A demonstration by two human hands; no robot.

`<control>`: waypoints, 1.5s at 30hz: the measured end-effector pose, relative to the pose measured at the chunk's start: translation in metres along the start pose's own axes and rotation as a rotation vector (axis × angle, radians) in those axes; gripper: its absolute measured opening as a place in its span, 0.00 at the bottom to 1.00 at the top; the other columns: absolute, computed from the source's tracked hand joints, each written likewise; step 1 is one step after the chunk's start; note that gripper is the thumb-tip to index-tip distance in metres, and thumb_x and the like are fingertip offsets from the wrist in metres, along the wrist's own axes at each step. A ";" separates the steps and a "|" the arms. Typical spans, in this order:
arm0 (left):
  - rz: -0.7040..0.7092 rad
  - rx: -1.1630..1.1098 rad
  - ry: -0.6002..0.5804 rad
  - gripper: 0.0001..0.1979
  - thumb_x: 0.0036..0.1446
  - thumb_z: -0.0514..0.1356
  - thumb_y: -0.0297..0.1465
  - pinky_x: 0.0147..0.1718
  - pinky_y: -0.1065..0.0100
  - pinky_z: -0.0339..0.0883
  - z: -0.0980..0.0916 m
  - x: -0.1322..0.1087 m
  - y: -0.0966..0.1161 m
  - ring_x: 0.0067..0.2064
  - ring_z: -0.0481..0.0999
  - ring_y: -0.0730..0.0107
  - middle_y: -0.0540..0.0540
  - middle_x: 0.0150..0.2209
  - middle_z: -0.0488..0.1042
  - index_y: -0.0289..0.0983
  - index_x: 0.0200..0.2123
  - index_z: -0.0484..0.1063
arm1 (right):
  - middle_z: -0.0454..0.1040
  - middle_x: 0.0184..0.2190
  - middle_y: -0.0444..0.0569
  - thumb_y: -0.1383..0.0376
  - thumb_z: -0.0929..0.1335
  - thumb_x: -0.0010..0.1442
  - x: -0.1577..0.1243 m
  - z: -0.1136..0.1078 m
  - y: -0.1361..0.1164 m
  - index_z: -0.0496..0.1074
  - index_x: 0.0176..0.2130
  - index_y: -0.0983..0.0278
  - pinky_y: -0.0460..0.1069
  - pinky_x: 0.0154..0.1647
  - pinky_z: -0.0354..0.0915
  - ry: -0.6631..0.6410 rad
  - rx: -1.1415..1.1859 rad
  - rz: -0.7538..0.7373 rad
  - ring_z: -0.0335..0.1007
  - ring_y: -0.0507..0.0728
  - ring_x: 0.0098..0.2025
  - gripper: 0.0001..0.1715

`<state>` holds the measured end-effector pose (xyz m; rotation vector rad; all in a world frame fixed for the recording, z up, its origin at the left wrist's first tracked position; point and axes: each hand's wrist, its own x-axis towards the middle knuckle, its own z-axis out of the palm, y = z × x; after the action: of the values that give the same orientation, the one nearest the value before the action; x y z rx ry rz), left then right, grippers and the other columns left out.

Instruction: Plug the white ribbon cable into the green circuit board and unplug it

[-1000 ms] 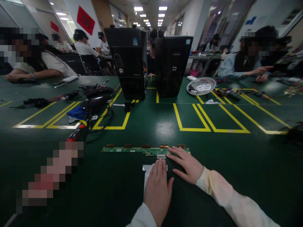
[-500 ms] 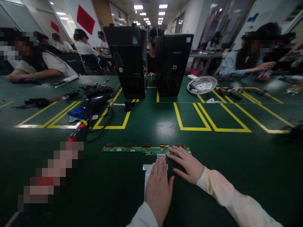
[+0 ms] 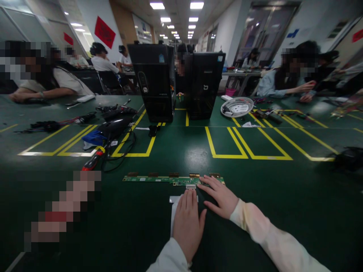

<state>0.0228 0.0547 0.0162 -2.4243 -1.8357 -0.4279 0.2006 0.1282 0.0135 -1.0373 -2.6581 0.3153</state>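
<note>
A long narrow green circuit board (image 3: 154, 179) lies flat on the green table, with several brown tabs along its far edge. My left hand (image 3: 188, 221) rests palm down with fingers stretched out together, its tips at a pale connector (image 3: 191, 186) on the board's near edge. Partly covered by that hand is a flat white strip (image 3: 173, 211); whether it joins the connector is hidden. My right hand (image 3: 221, 197) lies over the board's right end, fingers spread, thumb on the near side.
Two black computer towers (image 3: 153, 83) stand at the back. Left are a black corded tool (image 3: 116, 126), a red-and-black handle (image 3: 92, 161) and dark cables (image 3: 45, 125). A white basket (image 3: 237, 107) sits back right. Yellow tape marks the table; other people sit around.
The view has tilted up slightly and turned a little to the right. Both hands keep the same pose at the board, which has not visibly moved on the table.
</note>
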 end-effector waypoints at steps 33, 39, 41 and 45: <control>-0.305 0.146 0.066 0.28 0.63 0.43 0.41 0.58 0.47 0.53 -0.015 -0.055 -0.156 0.63 0.57 0.49 0.35 0.60 0.62 0.32 0.60 0.61 | 0.57 0.62 0.54 0.62 0.58 0.65 0.007 0.002 -0.008 0.61 0.60 0.63 0.65 0.64 0.46 0.052 -0.060 -0.028 0.42 0.60 0.67 0.24; -0.297 0.142 0.070 0.28 0.63 0.43 0.41 0.58 0.47 0.53 -0.013 -0.053 -0.158 0.63 0.58 0.50 0.35 0.60 0.62 0.32 0.59 0.62 | 0.49 0.65 0.54 0.56 0.58 0.66 0.015 0.002 -0.028 0.58 0.62 0.60 0.65 0.65 0.43 -0.039 -0.027 -0.048 0.38 0.62 0.67 0.28; -0.290 0.143 0.082 0.28 0.63 0.43 0.41 0.59 0.47 0.52 -0.012 -0.053 -0.159 0.63 0.58 0.50 0.35 0.60 0.62 0.31 0.59 0.62 | 0.46 0.66 0.54 0.52 0.60 0.64 0.017 0.000 -0.031 0.56 0.63 0.58 0.66 0.65 0.41 -0.098 -0.022 -0.023 0.36 0.64 0.68 0.31; -0.286 0.142 0.084 0.28 0.63 0.43 0.41 0.59 0.47 0.52 -0.011 -0.054 -0.159 0.62 0.58 0.50 0.34 0.59 0.63 0.31 0.59 0.63 | 0.43 0.67 0.53 0.50 0.60 0.63 0.018 -0.004 -0.032 0.53 0.64 0.55 0.66 0.65 0.38 -0.173 -0.013 0.018 0.34 0.64 0.68 0.34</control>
<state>-0.1440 0.0472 -0.0048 -2.0295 -2.1038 -0.3952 0.1688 0.1180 0.0301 -1.0844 -2.8080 0.4098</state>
